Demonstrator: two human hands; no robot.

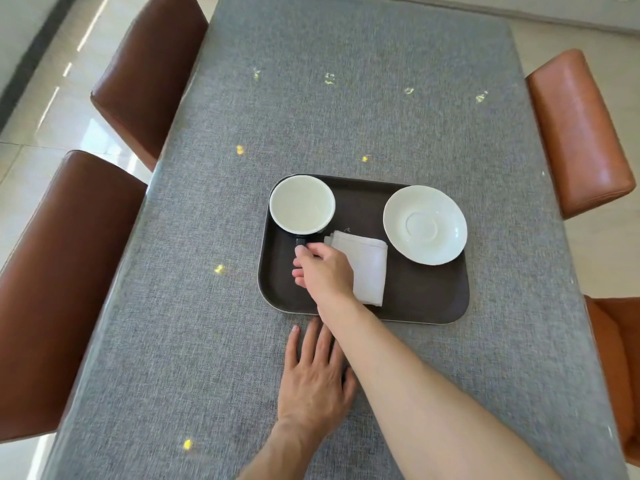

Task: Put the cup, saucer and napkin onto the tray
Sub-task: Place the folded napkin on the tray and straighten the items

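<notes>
Head view | cup (302, 204), saucer (425, 224), napkin (364, 265) all on tray (422, 303), cup far left | right hand (323, 270) fingers pinched on cup handle | left hand (313, 379) flat, fingers apart, on worktop (173, 323) | left, I'd judge: release the cup

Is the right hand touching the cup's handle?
Touching. The head view shows the right hand's fingertips pinching the dark handle of the cup.

The far half of the worktop (346, 81) lies open. On the tray (433, 306), bare floor shows at the near right corner and between cup (301, 204) and saucer (425, 225); the napkin (367, 265) fills the middle. Chairs (575, 133) crowd both sides, seemingly just beside the edge.
</notes>
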